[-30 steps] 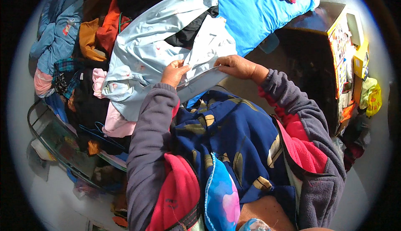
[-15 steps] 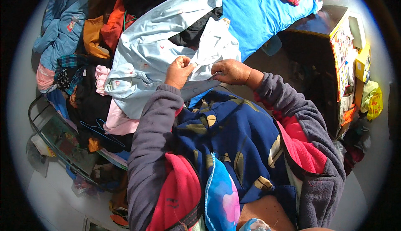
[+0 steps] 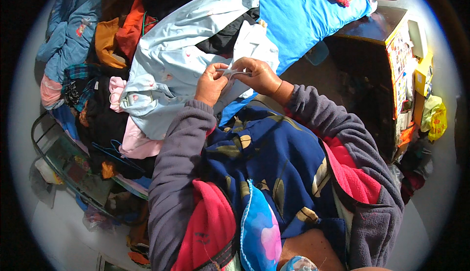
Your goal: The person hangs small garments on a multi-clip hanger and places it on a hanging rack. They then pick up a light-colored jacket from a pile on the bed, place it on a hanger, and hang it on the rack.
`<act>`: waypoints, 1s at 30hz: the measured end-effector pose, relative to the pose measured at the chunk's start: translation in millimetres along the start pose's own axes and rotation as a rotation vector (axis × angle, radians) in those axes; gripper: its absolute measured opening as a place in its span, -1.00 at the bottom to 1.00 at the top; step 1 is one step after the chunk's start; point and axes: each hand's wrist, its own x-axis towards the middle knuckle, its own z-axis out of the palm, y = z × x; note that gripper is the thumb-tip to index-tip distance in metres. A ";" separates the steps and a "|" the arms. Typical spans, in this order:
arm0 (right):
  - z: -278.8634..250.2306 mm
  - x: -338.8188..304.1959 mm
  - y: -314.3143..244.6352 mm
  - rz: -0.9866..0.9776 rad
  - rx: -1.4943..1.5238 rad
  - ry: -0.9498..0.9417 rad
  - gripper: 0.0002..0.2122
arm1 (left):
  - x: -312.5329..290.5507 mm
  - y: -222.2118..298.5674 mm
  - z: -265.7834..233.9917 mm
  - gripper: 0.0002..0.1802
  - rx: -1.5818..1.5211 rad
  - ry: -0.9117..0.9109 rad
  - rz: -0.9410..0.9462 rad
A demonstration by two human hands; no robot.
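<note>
A pale blue shirt-like garment (image 3: 164, 58) with small printed figures lies spread in front of me, one sleeve reaching toward the far side. Both hands meet at its near right edge. My left hand (image 3: 211, 85) pinches the cloth between thumb and fingers. Close beside it, my right hand (image 3: 262, 77) is closed on a folded strip of the same garment, its fingertips almost touching the left ones. The bit of cloth between the fingertips is partly hidden. Sunlight whitens the part of the garment beyond my hands.
A bright blue pillow-like bundle (image 3: 303, 18) lies beyond on the right. Heaped clothes, including an orange piece (image 3: 108, 43) and a pink one (image 3: 139, 141), fill the left. A dark cabinet (image 3: 372, 28) stands at right; a metal-framed rack (image 3: 73, 165) is at lower left.
My right hand has moved left and slightly up to my left hand, bringing the garment's edge with it. The left hand has barely moved.
</note>
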 end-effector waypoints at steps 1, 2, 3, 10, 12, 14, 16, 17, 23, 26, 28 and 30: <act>-1.2 -0.1 -0.4 -0.011 -0.001 0.001 -0.82 | -0.3 0.3 0.2 -0.68 0.024 0.013 -0.001; -1.7 0.6 -1.0 -0.059 -0.023 0.011 -0.82 | -0.6 0.2 0.2 -0.68 -0.034 0.008 -0.008; -2.0 1.3 -1.8 -0.108 -0.044 0.021 -0.81 | -0.5 -0.2 0.1 -0.68 -0.090 -0.001 -0.012; -1.5 1.9 -5.9 -0.024 -0.102 -0.008 -0.73 | -0.1 -5.3 -3.3 -0.73 -0.270 0.019 -0.013; -0.1 1.4 -4.5 -0.033 -0.118 -0.008 -0.71 | -0.4 -5.4 -2.9 -0.72 -0.255 0.035 -0.016; 2.0 1.6 -1.6 -0.072 -0.137 0.008 -0.72 | -0.7 -4.7 -2.2 -0.72 -0.263 0.040 -0.011; 4.6 2.6 2.2 -0.159 -0.154 0.039 -0.74 | -1.0 -3.4 -2.2 -0.72 -0.296 0.026 0.003; 5.9 3.1 4.1 -0.152 -0.150 0.042 -0.75 | -1.4 -2.8 -2.6 -0.72 -0.281 0.024 -0.013; 10.9 2.7 11.4 0.031 0.054 0.000 -0.80 | -4.7 1.4 -5.4 -0.74 -0.090 -0.033 0.030; 10.3 1.0 11.9 0.203 0.233 -0.028 -0.79 | -7.4 3.8 -2.3 -0.74 0.045 0.006 0.046; 8.7 -0.1 11.9 0.199 0.215 -0.015 -0.77 | -9.9 5.9 0.8 -0.74 0.098 -0.002 0.098; 7.0 -0.5 11.9 0.194 0.218 -0.007 -0.75 | -12.9 8.1 3.9 -0.73 0.191 -0.008 0.174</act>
